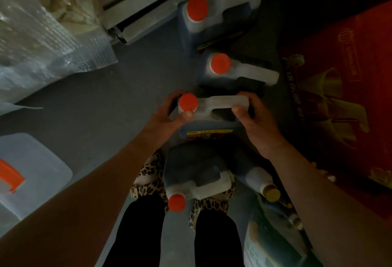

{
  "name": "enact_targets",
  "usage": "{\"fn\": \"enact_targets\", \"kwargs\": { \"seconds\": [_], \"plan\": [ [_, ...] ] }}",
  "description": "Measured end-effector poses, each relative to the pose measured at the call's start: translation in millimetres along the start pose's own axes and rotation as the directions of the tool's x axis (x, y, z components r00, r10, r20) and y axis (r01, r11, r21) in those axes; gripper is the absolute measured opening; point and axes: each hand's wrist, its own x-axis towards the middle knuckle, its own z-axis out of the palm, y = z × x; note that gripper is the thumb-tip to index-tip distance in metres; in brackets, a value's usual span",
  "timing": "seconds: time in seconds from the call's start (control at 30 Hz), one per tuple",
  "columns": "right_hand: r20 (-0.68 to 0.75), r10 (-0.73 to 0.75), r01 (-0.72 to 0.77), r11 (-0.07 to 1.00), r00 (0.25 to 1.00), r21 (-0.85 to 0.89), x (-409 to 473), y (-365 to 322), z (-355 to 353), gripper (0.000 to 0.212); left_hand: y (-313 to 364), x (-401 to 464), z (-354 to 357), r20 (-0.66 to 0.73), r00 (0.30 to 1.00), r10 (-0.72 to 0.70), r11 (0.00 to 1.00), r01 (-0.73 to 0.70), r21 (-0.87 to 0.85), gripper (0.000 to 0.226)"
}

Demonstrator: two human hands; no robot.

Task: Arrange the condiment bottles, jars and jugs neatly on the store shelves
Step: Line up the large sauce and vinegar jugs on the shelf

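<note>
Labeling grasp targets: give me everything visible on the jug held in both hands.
The held jug is translucent plastic filled with dark liquid, with an orange-red screw cap and a moulded top handle. A yellow-and-red label shows on its near side. It stands upright, third in a row of like jugs. The left hand grips the cap end; the right hand grips the handle end.

Held jug (212, 118) between hands; two jugs (220, 69) beyond; another (195, 173) nearer, by feet
</note>
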Motion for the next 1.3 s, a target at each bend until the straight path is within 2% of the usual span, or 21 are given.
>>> {"fn": "enact_targets", "kwargs": {
  "seconds": [0.13,0.4,0.57,0.7,0.77,0.83,0.9,0.97,1.1,1.2,1.3],
  "plan": [
    [-0.052,-0.023,0.023,1.0,0.998,0.004,4.7,-6.1,7.9,0.02,6.9,8.7,0.3,-0.032,0.998,-0.053,0.999,0.053,-0.009,0.052],
    [-0.058,0.017,-0.016,1.0,0.998,0.026,5.7,-26.4,15.2,0.012,32.2,-3.4,-6.7,-0.099,0.992,-0.084,0.995,0.078,-0.062,0.077],
    [-0.022,0.041,-0.04,0.999,0.999,0.02,-9.8,-70.9,21.4,0.013,68.0,-36.2,-21.6,-0.176,0.978,-0.111,0.993,0.104,-0.051,0.049],
    [-0.038,0.019,-0.02,1.0,0.999,-0.018,-36.3,-124.6,23.0,0.006,112.8,-75.5,-30.4,-0.237,0.962,-0.136,0.988,0.114,-0.106,0.085],
    [-0.036,0.001,-0.002,1.0,0.999,-0.028,-54.3,-156.4,21.3,0.005,141.4,-99.0,-36.0,-0.243,0.959,-0.145,0.986,0.119,-0.12,0.089],
    [-0.047,-0.017,0.015,0.999,0.999,-0.03,-74.3,-189.1,16.1,0.005,175.1,-123.0,-41.0,-0.25,0.96,-0.126,0.99,0.108,-0.087,0.074],
    [-0.058,-0.033,0.03,0.998,0.998,-0.049,-96.3,-225.3,7.6,0.015,215.5,-148.5,-45.5,-0.267,0.96,-0.086,0.996,0.076,-0.046,0.056],
    [-0.056,-0.063,0.06,0.997,0.996,-0.046,-120.9,-266.3,-2.9,0.015,258.4,-173.8,-49.0,-0.277,0.96,-0.038,0.999,0.035,-0.017,0.052],
    [-0.104,-0.203,0.205,0.979,0.974,0.012,-172.4,-365.5,-22.7,0.005,360.1,-227.4,-56.2,-0.32,0.944,0.083,0.996,-0.08,0.023,0.062],
    [-0.117,-0.282,0.294,0.95,0.952,0.104,-216.2,-446.5,-37.1,0.007,444.0,-277.8,-58.2,-0.381,0.911,0.159,0.985,-0.174,-0.005,0.044],
    [-0.129,-0.389,0.406,0.899,0.912,0.164,-260.0,-530.4,-52.7,0.014,524.7,-331.7,-61.9,-0.45,0.86,0.242,0.966,-0.258,0.027,0.04]
  ]
}}
